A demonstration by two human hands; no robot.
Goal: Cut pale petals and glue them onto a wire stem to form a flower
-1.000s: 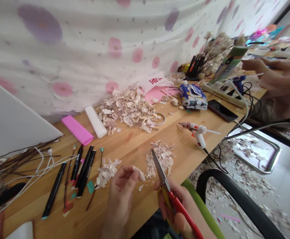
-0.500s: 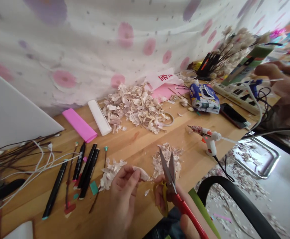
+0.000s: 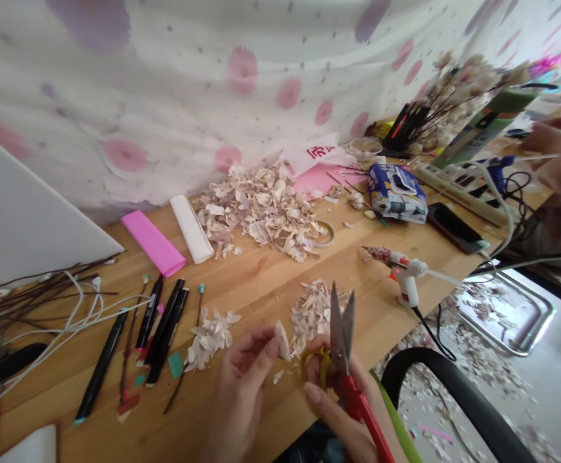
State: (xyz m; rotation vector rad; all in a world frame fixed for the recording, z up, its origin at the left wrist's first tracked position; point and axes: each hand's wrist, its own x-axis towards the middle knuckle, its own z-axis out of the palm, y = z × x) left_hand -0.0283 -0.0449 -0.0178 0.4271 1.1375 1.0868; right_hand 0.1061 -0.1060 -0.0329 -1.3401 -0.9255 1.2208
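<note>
Wooden bench (image 3: 256, 283), long, backed along its far edge by a polka-dot cloth (image 3: 164, 77), with a white board (image 3: 29, 206) standing at the left end. Steel tray (image 3: 506, 315) on the floor beyond the right edge, among fallen scraps. Another person's hand (image 3: 554, 161) at the far right, well apart from the work. Large heap of pale scraps (image 3: 261, 212) against the cloth, apparently pushed back to leave the near edge free. Smaller heap of pale scraps (image 3: 313, 315) directly ahead of the hands, within easy reach, and a loose cluster of pale pieces (image 3: 210, 341) near the black markers (image 3: 162, 331). Hot glue gun (image 3: 405, 273) upright on its foot toward the right edge, its cord running off the bench, seemingly kept away from the scraps. Right hand (image 3: 342, 411) closed around the handles of red scissors (image 3: 342, 334), blades upright and apart, raised clear of the heap. Left hand (image 3: 241, 386) held just beside them, thumb and fingers closed in a pinch on a pale piece (image 3: 283, 341), lifted off the bench and turned toward the blades.
</note>
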